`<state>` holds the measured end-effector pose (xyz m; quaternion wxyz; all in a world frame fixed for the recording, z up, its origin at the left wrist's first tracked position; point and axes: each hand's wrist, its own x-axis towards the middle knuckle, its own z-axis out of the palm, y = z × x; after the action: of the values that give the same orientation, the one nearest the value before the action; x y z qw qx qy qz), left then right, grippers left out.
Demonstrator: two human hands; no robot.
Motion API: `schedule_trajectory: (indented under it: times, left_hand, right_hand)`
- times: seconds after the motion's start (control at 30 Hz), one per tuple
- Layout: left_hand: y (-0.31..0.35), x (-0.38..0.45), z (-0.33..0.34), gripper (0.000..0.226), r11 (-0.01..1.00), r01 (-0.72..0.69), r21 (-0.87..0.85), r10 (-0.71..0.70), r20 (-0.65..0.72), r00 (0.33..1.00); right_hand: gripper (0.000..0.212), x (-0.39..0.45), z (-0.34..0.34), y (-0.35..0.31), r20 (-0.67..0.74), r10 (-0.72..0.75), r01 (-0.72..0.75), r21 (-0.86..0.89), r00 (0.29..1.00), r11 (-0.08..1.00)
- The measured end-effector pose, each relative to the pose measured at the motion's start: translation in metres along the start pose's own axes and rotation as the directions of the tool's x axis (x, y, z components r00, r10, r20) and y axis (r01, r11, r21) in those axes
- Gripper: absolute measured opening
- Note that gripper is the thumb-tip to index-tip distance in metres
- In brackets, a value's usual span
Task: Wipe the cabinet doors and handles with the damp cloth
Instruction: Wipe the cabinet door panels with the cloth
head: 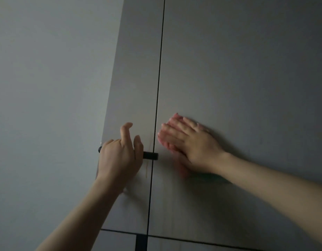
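Note:
Two tall grey cabinet doors fill the view, the left door [134,78] and the right door [238,69], split by a thin dark seam. A black bar handle [150,155] sticks out of the left door beside the seam. My left hand [118,156] is wrapped over this handle, with thumb and forefinger lifted. My right hand [191,142] lies flat on the right door just past the seam and presses a pinkish cloth [182,170] against it. The cloth is blurred and mostly hidden under the palm. A greenish smear shows below the wrist.
A plain pale wall [48,87] runs along the left of the cabinet. Below a horizontal gap at the bottom start lower door panels [116,240], with a dark vertical strip [141,241] between them.

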<state>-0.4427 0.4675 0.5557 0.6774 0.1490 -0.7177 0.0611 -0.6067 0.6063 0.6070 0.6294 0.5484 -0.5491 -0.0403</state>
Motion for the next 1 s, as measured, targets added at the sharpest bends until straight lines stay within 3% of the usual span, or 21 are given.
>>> schedule_trajectory:
  times: [0.1, 0.17, 0.23, 0.27, 0.37, 0.47, 0.53, 0.7, 0.9, 1.0]
  left_hand:
    - [0.001, 0.0, -0.001, 0.056, 1.0, 0.01, -0.012, -0.01, 0.002, 1.0]
    - [0.002, 0.001, -0.003, 0.058, 1.0, 0.016, -0.012, -0.016, 0.007, 1.0]
    - [0.002, 0.001, -0.003, 0.056, 0.999, 0.022, -0.024, -0.022, 0.004, 1.0]
    - [0.003, 0.001, -0.003, 0.053, 0.999, 0.029, -0.029, -0.029, 0.001, 1.0]
    - [0.006, 0.002, -0.003, 0.049, 0.999, 0.041, -0.031, -0.041, -0.027, 0.999]
    - [0.009, 0.005, 0.0, 0.048, 0.996, 0.086, -0.031, -0.088, -0.077, 0.993]
    - [0.011, 0.004, 0.001, 0.047, 0.993, 0.114, -0.02, -0.115, -0.097, 0.989]
    - [0.015, 0.005, 0.0, 0.035, 0.983, 0.181, -0.014, -0.181, -0.058, 0.982]
    - [0.014, 0.006, 0.001, 0.046, 0.985, 0.172, -0.034, -0.174, -0.087, 0.981]
    - [0.014, 0.006, 0.001, 0.05, 0.986, 0.162, -0.029, -0.164, -0.082, 0.983]
  right_hand:
    - [0.053, -0.027, 0.001, 0.007, -0.014, -0.028, 0.027, -0.039, 1.0, 0.999]
    - [0.053, -0.017, 0.006, 0.001, -0.078, 0.185, -0.19, -0.076, 0.98, 0.979]
    - [0.053, 0.0, 0.011, -0.026, -0.133, 0.415, -0.423, -0.043, 0.9, 0.905]
    - [0.053, 0.003, 0.014, -0.044, -0.15, 0.455, -0.46, 0.002, 0.878, 0.888]
    - [0.05, -0.025, 0.027, -0.099, -0.117, 0.316, -0.301, 0.13, 0.941, 0.945]
    - [0.052, -0.059, 0.03, -0.124, -0.008, 0.136, -0.134, 0.149, 0.991, 0.98]
    - [0.053, -0.049, 0.031, -0.121, -0.009, 0.161, -0.158, 0.146, 0.987, 0.977]
    - [0.054, 0.012, 0.028, -0.115, -0.052, 0.433, -0.419, 0.169, 0.9, 0.892]
    - [0.059, -0.052, 0.038, -0.144, 0.046, 0.163, -0.167, 0.107, 0.986, 0.98]
    - [0.062, -0.031, 0.037, -0.126, 0.006, 0.243, -0.242, 0.128, 0.97, 0.962]
